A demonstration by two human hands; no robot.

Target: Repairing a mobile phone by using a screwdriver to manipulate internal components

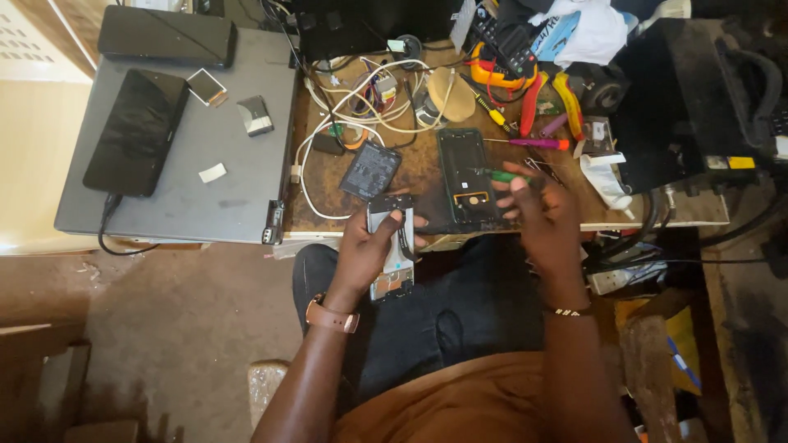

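My left hand (367, 246) grips an opened phone body (390, 246), held upright over my lap at the table's front edge, its inner circuit side showing. My right hand (542, 215) holds a thin green-handled screwdriver (501, 175), its tip pointing left over a black phone back frame (466, 176) that lies flat on the wooden table. A dark phone battery (371, 170) lies on the table just left of that frame, above my left hand.
A closed grey laptop (205, 156) at left carries two black phones (138, 130), a small screen part and bits of tape. White cables (361, 107), pliers (566, 102), screwdrivers (538, 143), a glue tube and a black box (681, 98) crowd the table's back and right.
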